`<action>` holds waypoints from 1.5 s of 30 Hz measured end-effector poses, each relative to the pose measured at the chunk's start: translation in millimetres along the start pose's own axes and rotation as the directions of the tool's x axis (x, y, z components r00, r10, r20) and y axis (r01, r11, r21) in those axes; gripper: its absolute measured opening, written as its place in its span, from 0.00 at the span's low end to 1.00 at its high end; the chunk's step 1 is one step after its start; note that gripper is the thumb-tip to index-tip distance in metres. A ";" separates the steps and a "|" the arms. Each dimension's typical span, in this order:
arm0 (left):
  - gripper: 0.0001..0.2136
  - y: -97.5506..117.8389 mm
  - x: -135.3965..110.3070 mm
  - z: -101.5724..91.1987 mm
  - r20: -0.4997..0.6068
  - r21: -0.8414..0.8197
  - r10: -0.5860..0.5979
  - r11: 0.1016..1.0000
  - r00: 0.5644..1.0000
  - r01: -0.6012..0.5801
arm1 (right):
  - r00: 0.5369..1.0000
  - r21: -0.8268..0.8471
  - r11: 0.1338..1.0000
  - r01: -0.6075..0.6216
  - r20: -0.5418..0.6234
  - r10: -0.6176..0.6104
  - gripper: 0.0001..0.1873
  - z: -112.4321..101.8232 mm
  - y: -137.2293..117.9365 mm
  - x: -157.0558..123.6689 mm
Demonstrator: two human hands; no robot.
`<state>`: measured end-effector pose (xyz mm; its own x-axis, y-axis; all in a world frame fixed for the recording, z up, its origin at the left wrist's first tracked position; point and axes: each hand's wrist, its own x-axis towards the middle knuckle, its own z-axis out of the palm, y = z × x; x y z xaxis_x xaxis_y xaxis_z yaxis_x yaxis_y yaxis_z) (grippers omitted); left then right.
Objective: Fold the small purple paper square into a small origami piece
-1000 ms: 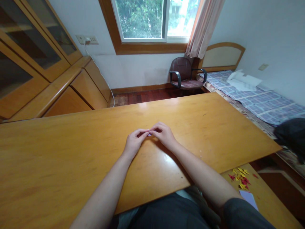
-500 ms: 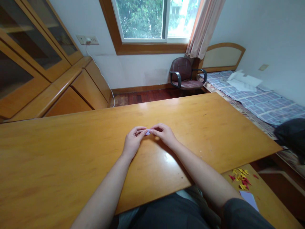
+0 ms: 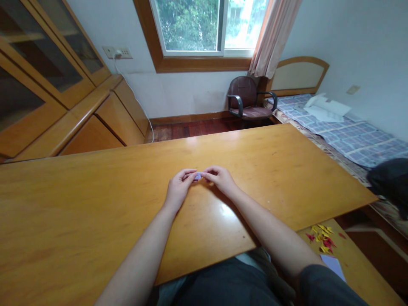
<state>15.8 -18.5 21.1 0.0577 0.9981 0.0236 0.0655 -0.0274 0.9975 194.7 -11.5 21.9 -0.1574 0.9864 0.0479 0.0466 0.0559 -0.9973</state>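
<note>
Between my two hands, just over the wooden table (image 3: 121, 204), is a small folded piece of purple paper (image 3: 198, 176). My left hand (image 3: 179, 183) pinches its left side between thumb and fingers. On the other side, my right hand (image 3: 220, 177) grips the right edge with thumb and forefinger. The fingers cover most of the paper, so its folded form is hard to make out.
On a lower wooden surface at my right lie several small yellow and red folded paper pieces (image 3: 322, 238) and a stack of purple paper sheets (image 3: 333, 267). Beyond the table stand a brown armchair (image 3: 244, 97), a bed (image 3: 347, 131) and a wooden cabinet (image 3: 95, 123).
The fingers have shifted very slightly around the purple paper, and a little more of it shows. Both hands stay in the same place.
</note>
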 end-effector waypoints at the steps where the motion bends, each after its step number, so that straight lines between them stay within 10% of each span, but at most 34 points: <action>1: 0.17 -0.1 0.0 -0.4 0.008 0.030 0.013 0.999 1.000 -0.013 | 1.000 -0.014 1.000 0.003 0.004 -0.003 0.15 -0.1 0.0 0.0; 12: 0.14 -1.1 1.0 -2.1 0.050 0.216 0.043 0.975 0.998 -0.053 | 0.998 -0.199 0.978 0.057 0.015 -0.055 0.13 -1.1 0.2 0.1; 23: 0.16 -5.2 3.1 -1.8 0.047 0.143 0.005 0.990 0.999 -0.012 | 0.998 0.037 0.998 -0.058 0.039 0.056 0.17 2.0 0.3 -1.4; 45: 0.16 -8.5 2.3 -1.7 0.120 0.159 0.002 0.987 0.993 -0.021 | 1.000 -0.007 1.000 0.023 0.020 -0.023 0.15 0.4 0.4 -1.5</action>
<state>13.7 -15.9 12.7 0.1773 0.9840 0.0172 0.2218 -0.0570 0.9734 194.5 -13.0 21.4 -0.1786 0.9815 0.0695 0.0496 0.0796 -0.9956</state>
